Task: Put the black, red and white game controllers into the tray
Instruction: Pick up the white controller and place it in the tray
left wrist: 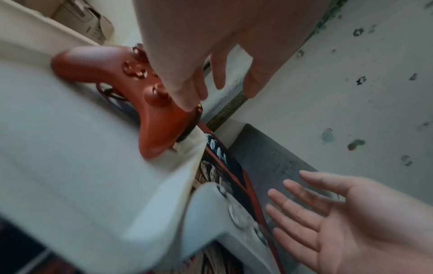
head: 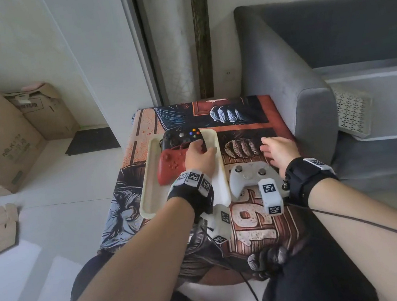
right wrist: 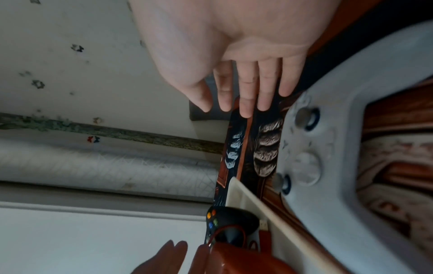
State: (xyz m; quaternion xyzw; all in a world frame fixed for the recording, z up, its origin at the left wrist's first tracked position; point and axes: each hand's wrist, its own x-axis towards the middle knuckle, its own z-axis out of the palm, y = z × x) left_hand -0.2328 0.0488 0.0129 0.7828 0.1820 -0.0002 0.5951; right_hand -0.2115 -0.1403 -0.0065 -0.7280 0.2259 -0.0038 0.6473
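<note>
A cream tray (head: 148, 197) lies on the left of the printed cloth. The black controller (head: 178, 139) sits at its far end, and the red controller (head: 170, 166) lies just nearer, both inside the tray. My left hand (head: 203, 151) hovers over the red controller's (left wrist: 131, 89) right end, fingers loose, one fingertip (left wrist: 187, 105) touching it. The white controller (head: 249, 176) lies on the cloth right of the tray. My right hand (head: 272, 150) is just beyond it, fingers (right wrist: 246, 103) straight, holding nothing. The red one's right grip is hidden under my left hand.
The printed cloth (head: 252, 221) covers a small table. A grey sofa arm (head: 299, 101) stands close on the right, with a white perforated panel (head: 352, 115) on the seat. Cardboard boxes (head: 1, 141) stand on the floor at the left. Cables run from both wrists.
</note>
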